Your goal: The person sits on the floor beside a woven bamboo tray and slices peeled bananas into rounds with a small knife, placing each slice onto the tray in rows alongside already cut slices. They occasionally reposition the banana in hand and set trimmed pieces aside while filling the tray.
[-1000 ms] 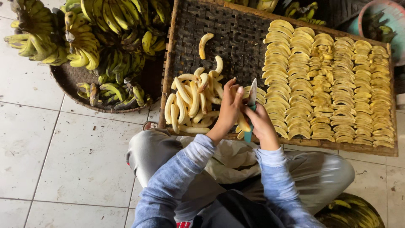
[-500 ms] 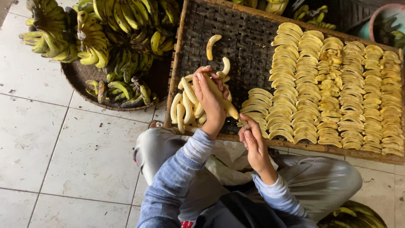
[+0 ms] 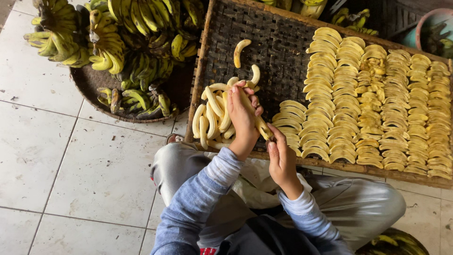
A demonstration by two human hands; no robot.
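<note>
Head view. The person sat cross-legged on the tiled floor (image 3: pixel 56 156) before a dark woven tray (image 3: pixel 283 42). The left hand (image 3: pixel 243 115) was closed around a peeled banana (image 3: pixel 257 122), holding it lengthwise just above the tray's near edge; the right hand (image 3: pixel 282 158) was closed too, its fingers (image 3: pixel 274 137) meeting the banana's lower end. Whether the right hand also held a blade could not be told. The two hands were nearly touching, joined by the fruit.

Just beside the left hand lay a loose heap of peeled bananas (image 3: pixel 212 115), with two strays higher on the mat. To the right, sliced banana pieces (image 3: pixel 377 99) stood in close overlapping rows that filled most of the tray. A round basket (image 3: pixel 94 89) of unpeeled green-yellow bunches (image 3: pixel 118 33) sat at upper left, well apart from the hands.

Judged from this arrangement, the step in hand was preparing one peeled banana for the rows. The next move would call for a steady grip on the soft fruit and placement against the shortest row, nearest the heap.
</note>
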